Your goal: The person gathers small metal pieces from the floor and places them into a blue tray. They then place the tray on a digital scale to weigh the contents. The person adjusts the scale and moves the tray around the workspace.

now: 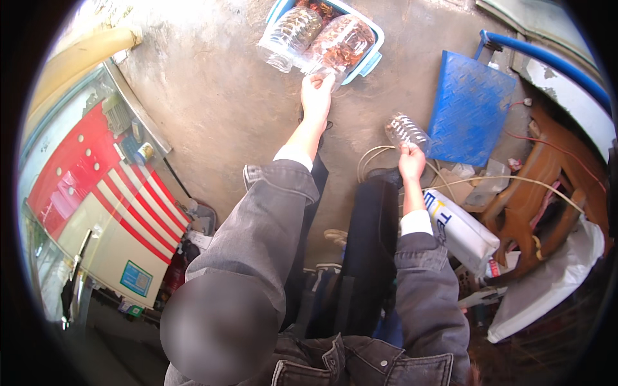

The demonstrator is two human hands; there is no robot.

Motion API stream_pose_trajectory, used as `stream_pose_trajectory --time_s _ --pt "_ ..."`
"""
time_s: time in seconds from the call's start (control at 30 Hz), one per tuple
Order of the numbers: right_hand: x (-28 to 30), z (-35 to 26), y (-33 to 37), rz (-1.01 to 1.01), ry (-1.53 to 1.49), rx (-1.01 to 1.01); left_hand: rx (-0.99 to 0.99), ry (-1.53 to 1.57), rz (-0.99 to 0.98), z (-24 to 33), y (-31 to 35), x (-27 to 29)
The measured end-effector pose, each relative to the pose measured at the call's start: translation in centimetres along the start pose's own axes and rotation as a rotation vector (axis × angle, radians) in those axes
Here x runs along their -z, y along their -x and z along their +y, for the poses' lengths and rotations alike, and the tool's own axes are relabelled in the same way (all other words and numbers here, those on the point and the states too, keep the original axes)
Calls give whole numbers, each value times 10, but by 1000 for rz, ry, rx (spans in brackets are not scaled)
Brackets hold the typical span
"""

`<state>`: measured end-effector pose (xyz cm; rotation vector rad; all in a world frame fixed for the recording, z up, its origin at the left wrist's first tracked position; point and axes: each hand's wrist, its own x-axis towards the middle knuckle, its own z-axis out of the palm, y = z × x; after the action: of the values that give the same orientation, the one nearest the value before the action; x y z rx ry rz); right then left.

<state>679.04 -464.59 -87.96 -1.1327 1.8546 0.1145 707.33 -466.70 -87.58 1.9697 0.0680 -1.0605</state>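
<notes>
My left hand [317, 93] reaches far forward, fingers closed at the narrow end of a clear plastic jar [344, 42] with reddish-brown pieces in it. That jar lies tilted in a tub with a light-blue rim [378, 38]. Beside it on the left rests a second clear ribbed jar [291, 32], its near end jutting over the rim. More reddish-brown stuff shows at the tub's far end. Off to the right and nearer, my right hand [412, 161] grips a see-through ribbed plastic jar [407, 130] by its near end; a few dark bits show at its far end.
Right of the right hand stands a blue metal platform [473, 106] with a blue bar. Nearer lie a white printed package [462, 231], a looped cable [368, 154], carved brown wood [547, 154] and a white bag [547, 276]. A glass-topped red-striped counter [129, 199] stands left.
</notes>
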Motion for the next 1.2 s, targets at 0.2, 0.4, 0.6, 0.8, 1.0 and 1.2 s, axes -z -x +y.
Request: stream_pose_trajectory --time_s 0.2,0.4,0.6,0.8,1.0,1.2 --pt "36 -123 33 74 16 354 11 -53 259 11 3 -4" --pt "38 -240 33 146 -70 633 305 -60 519 33 -64 53" --pt "-1 -305 16 266 125 919 328 371 -17 40 -105 72" --pt "-62 -322 -7 226 463 1182 -99 -3 189 51 -91 75" --pt "-102 -329 -22 100 669 1229 -13 67 92 58 -88 85" --pt "-105 -332 -29 41 763 1261 140 18 -49 67 -87 102"
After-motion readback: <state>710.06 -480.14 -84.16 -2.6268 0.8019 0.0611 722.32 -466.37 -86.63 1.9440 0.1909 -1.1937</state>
